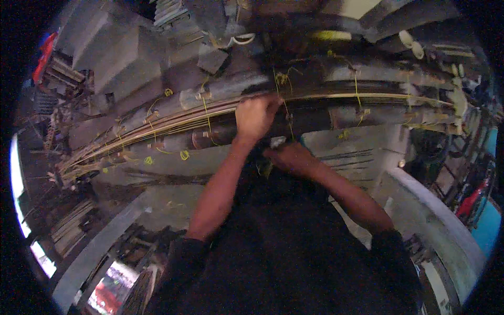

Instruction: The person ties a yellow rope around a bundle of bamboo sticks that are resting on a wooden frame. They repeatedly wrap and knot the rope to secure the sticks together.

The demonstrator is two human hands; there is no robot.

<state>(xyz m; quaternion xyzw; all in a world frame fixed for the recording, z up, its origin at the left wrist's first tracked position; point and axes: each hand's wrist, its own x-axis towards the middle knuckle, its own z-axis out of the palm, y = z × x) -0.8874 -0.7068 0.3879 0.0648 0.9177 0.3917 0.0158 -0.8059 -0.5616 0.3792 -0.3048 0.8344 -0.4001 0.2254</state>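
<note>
A long bundle of thin tan strips or rods (pixel 325 96) runs from side to side in front of me, over dark and grey pipe-like bars (pixel 310 119). My left hand (pixel 254 118) is on the bundle near its middle, fingers curled in; what they grip is hidden. Lower and nearer my body, my right hand (pixel 293 159) is closed, with its fingertips blurred and in shadow. Between the hands a thin yellow cord (pixel 288 118) hangs down across the bars. More yellow cords (pixel 207 113) loop round the bundle and bars at intervals.
Grey blocky shapes (pixel 118 52) stand beyond the bars at the far left. A pale curved ledge (pixel 441 210) is at my right, another (pixel 100 262) at my left. Red and blue items (pixel 472 202) lie at the right rim. Loose cord ends (pixel 184 155) dangle below the bars.
</note>
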